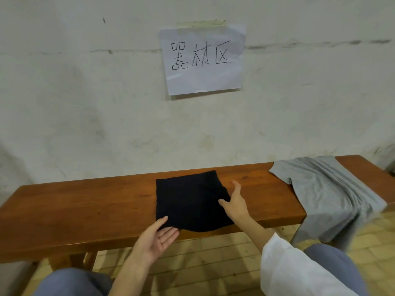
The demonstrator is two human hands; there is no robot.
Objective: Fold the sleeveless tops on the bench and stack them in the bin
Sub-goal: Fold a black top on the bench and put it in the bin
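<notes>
A black top (188, 199), folded into a flat square, lies on the middle of the wooden bench (85, 206). My left hand (155, 237) is palm-up at the square's near left corner, its fingertips at or just under the fabric edge. My right hand (234, 201) has straight fingers and touches the square's right edge. A grey top (327, 193) lies unfolded on the bench's right end and hangs over the front edge. No bin is in view.
A plaster wall rises directly behind the bench, with a taped paper sign (203, 58) on it. Tiled floor (213, 257) shows below the bench. My knees are at the bottom of the view.
</notes>
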